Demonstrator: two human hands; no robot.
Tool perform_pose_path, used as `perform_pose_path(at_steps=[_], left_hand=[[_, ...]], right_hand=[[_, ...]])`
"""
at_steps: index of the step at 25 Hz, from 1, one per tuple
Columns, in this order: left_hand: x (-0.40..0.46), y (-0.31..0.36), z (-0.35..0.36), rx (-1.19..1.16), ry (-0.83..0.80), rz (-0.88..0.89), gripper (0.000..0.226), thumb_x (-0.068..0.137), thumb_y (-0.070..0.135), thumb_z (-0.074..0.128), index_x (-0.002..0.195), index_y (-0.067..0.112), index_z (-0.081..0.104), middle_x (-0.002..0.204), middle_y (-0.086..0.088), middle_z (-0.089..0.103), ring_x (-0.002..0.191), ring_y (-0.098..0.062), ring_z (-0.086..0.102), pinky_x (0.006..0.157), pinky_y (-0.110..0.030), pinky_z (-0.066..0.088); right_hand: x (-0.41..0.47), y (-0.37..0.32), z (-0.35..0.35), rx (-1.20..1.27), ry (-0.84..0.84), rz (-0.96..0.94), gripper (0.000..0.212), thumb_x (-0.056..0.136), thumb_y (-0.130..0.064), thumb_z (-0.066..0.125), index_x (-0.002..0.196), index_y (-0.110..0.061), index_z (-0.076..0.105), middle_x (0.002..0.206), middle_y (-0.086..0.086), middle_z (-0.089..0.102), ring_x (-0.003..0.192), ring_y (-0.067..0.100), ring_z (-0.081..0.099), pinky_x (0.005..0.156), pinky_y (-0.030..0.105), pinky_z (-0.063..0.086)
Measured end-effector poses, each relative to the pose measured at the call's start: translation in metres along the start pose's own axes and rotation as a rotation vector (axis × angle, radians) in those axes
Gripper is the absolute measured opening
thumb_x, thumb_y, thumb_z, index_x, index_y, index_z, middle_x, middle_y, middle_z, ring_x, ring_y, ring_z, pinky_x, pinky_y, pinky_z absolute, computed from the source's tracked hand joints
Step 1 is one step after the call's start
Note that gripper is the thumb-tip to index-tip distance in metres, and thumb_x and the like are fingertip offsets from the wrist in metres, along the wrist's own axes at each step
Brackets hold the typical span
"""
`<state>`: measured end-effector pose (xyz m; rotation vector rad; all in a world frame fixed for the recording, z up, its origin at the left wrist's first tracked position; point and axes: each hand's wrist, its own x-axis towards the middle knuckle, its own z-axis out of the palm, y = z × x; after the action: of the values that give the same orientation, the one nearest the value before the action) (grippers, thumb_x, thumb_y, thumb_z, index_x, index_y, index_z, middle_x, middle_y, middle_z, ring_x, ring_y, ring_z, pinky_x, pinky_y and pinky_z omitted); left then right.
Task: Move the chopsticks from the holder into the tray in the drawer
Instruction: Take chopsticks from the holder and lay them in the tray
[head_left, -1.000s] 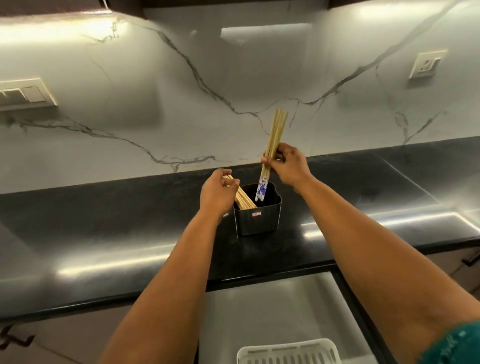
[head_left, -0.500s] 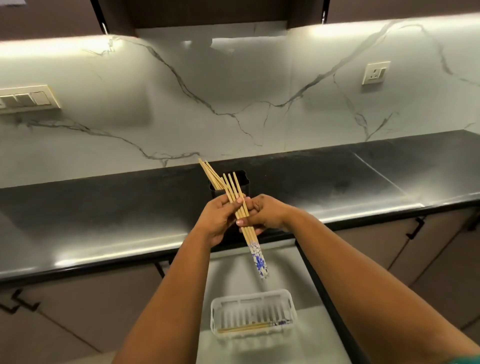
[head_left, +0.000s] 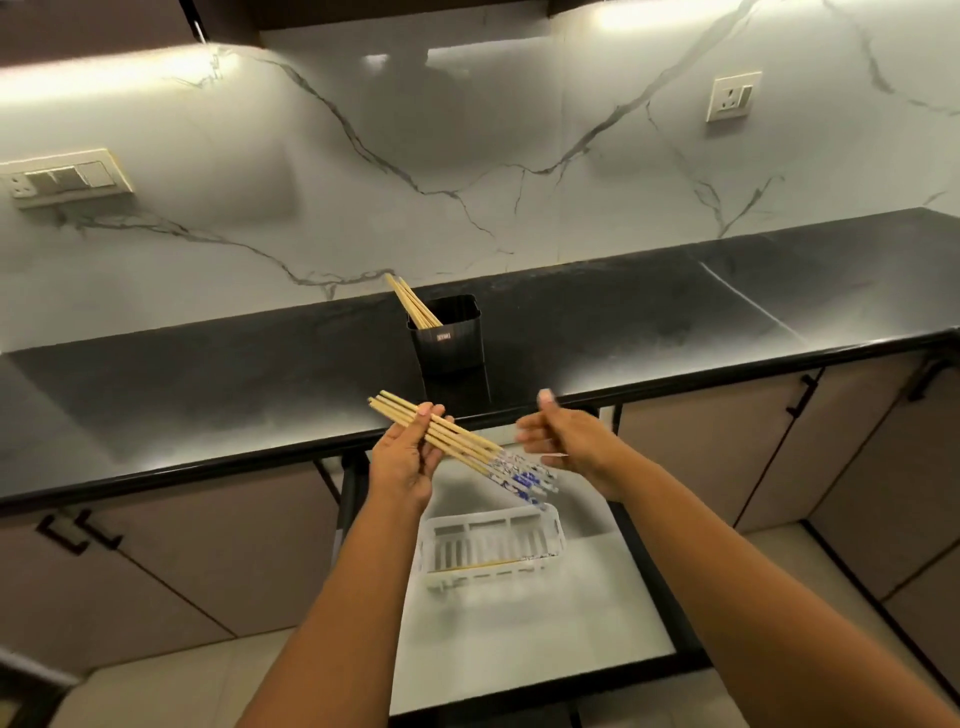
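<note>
Head camera, kitchen counter: I see the left hand (head_left: 408, 457) curled around a bundle of chopsticks (head_left: 452, 441), held slantwise above the open drawer (head_left: 519, 644), their blue-patterned ends (head_left: 522, 478) pointing down toward the white tray (head_left: 491, 545), which I judge is the angle for sliding them in lengthwise. The right hand (head_left: 558, 441) hangs just beside those ends, fingers loosely curled and gripping nothing, probably placed to steady or square the bundle. At least 1 chopstick (head_left: 488, 564) already lies along the tray's near edge; the exact count there is too blurred for me to tell. More chopsticks (head_left: 413, 306) lean in the black holder (head_left: 447, 338) on the dark countertop (head_left: 208, 374), well behind the hands, so I judge the transfer is only partway done
</note>
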<state>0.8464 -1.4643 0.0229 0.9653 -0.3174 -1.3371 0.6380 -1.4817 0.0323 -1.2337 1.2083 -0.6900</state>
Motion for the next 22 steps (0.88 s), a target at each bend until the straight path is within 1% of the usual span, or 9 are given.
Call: perform_pose_path(at_steps=[1,3,6,9,13,15,18,20,22], left_hand=[[-0.003,-0.001,-0.006,-0.035,0.029,0.022,0.011,0.091,0.009,0.061,0.099,0.005,0.066,0.082,-0.008,0.075,0.073,-0.017,0.074,0.068,-0.032,0.062],[-0.011,-0.009,-0.015,-0.079,0.054,0.054,0.011,0.089,0.009,0.062,0.098,0.005,0.067,0.086,-0.009,0.074,0.076,-0.018,0.074,0.074,-0.034,0.061],[-0.021,-0.028,-0.019,-0.171,0.078,0.037,0.015,0.090,0.007,0.061,0.103,0.002,0.065,0.084,-0.008,0.074,0.079,-0.018,0.072,0.073,-0.031,0.061],[-0.023,-0.041,-0.024,-0.236,0.088,0.000,0.014,0.091,0.007,0.059,0.104,0.003,0.063,0.083,-0.008,0.074,0.078,-0.017,0.073,0.073,-0.030,0.061],[-0.027,-0.049,-0.031,-0.095,0.051,-0.062,0.014,0.093,0.010,0.056,0.103,0.003,0.063,0.091,-0.012,0.073,0.084,-0.020,0.073,0.076,-0.034,0.061],[-0.026,-0.058,-0.032,-0.050,0.016,-0.082,0.016,0.094,0.010,0.055,0.105,0.002,0.063,0.096,-0.014,0.072,0.084,-0.020,0.073,0.077,-0.034,0.060],[-0.024,-0.067,-0.028,0.010,-0.007,-0.110,0.020,0.095,0.011,0.054,0.108,0.000,0.062,0.098,-0.016,0.071,0.085,-0.023,0.072,0.075,-0.033,0.061],[-0.019,-0.075,-0.027,0.073,0.015,-0.081,0.019,0.095,0.011,0.054,0.107,0.000,0.063,0.099,-0.015,0.070,0.088,-0.024,0.069,0.073,-0.032,0.061],[-0.012,-0.081,-0.032,0.113,0.039,-0.052,0.014,0.095,0.010,0.053,0.100,0.003,0.064,0.097,-0.014,0.069,0.087,-0.024,0.068,0.073,-0.031,0.061]], right_hand=[[-0.004,0.012,-0.003,0.218,0.073,0.044,0.058,0.099,-0.053,0.031,0.122,-0.008,0.061,0.122,0.012,0.065,0.114,0.024,0.060,0.105,0.040,0.044],[-0.007,0.037,0.000,0.443,0.116,0.134,0.063,0.099,-0.054,0.029,0.130,-0.004,0.053,0.133,0.015,0.058,0.122,0.027,0.055,0.108,0.042,0.042],[-0.007,0.055,0.023,0.665,0.066,0.250,0.069,0.096,-0.058,0.027,0.133,-0.004,0.048,0.128,0.016,0.057,0.110,0.028,0.061,0.087,0.037,0.053],[-0.002,0.059,0.031,0.763,0.117,0.251,0.066,0.095,-0.059,0.028,0.124,-0.004,0.052,0.127,0.019,0.056,0.109,0.032,0.062,0.090,0.040,0.054],[0.002,0.061,0.025,0.883,0.051,0.227,0.074,0.093,-0.064,0.025,0.136,-0.006,0.044,0.130,0.018,0.057,0.118,0.037,0.058,0.101,0.050,0.048],[0.005,0.063,0.024,0.832,0.033,0.234,0.075,0.093,-0.064,0.025,0.139,-0.007,0.042,0.130,0.016,0.058,0.118,0.036,0.058,0.103,0.051,0.046],[0.004,0.059,0.029,0.682,0.027,0.218,0.071,0.095,-0.061,0.024,0.141,-0.010,0.041,0.134,0.014,0.057,0.118,0.033,0.059,0.102,0.045,0.048],[0.004,0.060,0.034,0.344,0.129,0.109,0.066,0.098,-0.057,0.022,0.148,-0.015,0.033,0.147,0.012,0.045,0.127,0.030,0.051,0.105,0.041,0.042],[0.004,0.065,0.035,-0.157,0.293,-0.170,0.059,0.101,-0.048,0.025,0.152,-0.020,0.019,0.158,0.008,0.025,0.142,0.025,0.031,0.111,0.034,0.028]])
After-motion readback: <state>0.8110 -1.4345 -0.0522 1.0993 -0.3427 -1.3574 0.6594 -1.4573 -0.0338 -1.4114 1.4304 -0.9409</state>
